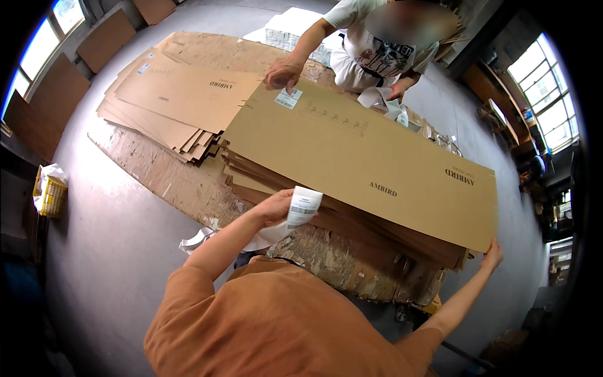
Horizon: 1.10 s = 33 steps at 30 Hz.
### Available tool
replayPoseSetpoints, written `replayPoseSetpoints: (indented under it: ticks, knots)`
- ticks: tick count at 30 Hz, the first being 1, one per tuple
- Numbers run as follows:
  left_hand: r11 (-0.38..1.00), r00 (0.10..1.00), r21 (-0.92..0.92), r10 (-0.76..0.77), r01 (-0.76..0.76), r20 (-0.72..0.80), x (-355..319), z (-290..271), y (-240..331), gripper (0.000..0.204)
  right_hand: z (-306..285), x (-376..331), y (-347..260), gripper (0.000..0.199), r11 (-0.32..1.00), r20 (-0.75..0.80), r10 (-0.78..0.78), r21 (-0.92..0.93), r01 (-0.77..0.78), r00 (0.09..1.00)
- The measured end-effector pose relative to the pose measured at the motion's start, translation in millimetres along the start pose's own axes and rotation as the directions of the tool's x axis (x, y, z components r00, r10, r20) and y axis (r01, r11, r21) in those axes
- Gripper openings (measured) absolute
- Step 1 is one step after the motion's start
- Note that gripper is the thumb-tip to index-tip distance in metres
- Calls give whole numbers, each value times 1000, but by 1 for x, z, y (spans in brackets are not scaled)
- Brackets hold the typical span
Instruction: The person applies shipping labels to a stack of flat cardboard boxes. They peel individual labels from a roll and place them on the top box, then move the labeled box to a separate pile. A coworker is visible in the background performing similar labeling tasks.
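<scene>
Left hand [274, 207] pinches a white label [304, 207] just above the top cardboard sheet [364, 160]; right hand [493, 254] grips that sheet's near corner. The co-worker's label [287, 98] looks stuck already, mine isn't yet.

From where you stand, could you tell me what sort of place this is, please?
Probably a packing workshop or small warehouse: stacks of flattened cardboard boxes on a worn work table, a printed label in the left hand, bare concrete floor.
</scene>
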<state>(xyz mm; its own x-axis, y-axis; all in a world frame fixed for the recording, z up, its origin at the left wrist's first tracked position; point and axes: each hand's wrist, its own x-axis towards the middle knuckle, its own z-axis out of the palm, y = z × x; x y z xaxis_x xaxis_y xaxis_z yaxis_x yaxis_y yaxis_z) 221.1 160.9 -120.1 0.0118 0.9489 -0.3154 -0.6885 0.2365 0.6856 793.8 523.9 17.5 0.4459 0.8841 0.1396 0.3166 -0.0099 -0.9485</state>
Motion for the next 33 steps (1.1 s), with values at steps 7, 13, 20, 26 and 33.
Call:
replayPoseSetpoints:
  ticks: [7,13,20,26,33]
  knots:
    - [942,999,-330,51,-54,-15,32,19,4,28,-40,-21,-68,23,997,120,-16,78,6,993]
    - [947,912,-52,288,-316,-293,2,30,43,20,-92,-44,-73,15,976,537,210,-166,-142,817]
    - [838,676,241,539,-489,-503,-93,-84,158,16,102,-215,-20,33,937,831,37,165,-309,555]
    - [798,455,581,581,-159,-675,-209,-153,179,16,353,-457,-58,28,719,826,134,299,-628,547]
    - [237,420,972,882,2,-216,-280,-165,114,44,537,-668,-114,30,645,930,70,233,-728,360]
